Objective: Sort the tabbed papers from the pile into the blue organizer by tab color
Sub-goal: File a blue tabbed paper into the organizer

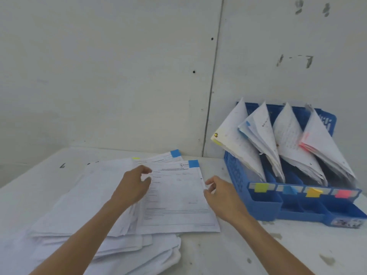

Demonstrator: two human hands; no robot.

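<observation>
A loose pile of white papers [83,219] lies on the table at the left. Its top sheet [178,205] carries a blue tab [193,163] at its far right corner; a second blue tab [175,153] and a yellow tab [136,158] stick out behind it. My left hand [133,185] rests over that sheet's left edge with fingers curled. My right hand [220,193] is at the sheet's right edge, fingertips touching it. The blue organizer [236,175] stands at the right, its slots holding papers behind green, blue, orange and pink labels [303,192].
The white table [258,251] meets a pale wall [119,76] just behind the pile and the organizer. The organizer's front compartments [294,207] hold nothing visible. Dark stains mark the table near its right front.
</observation>
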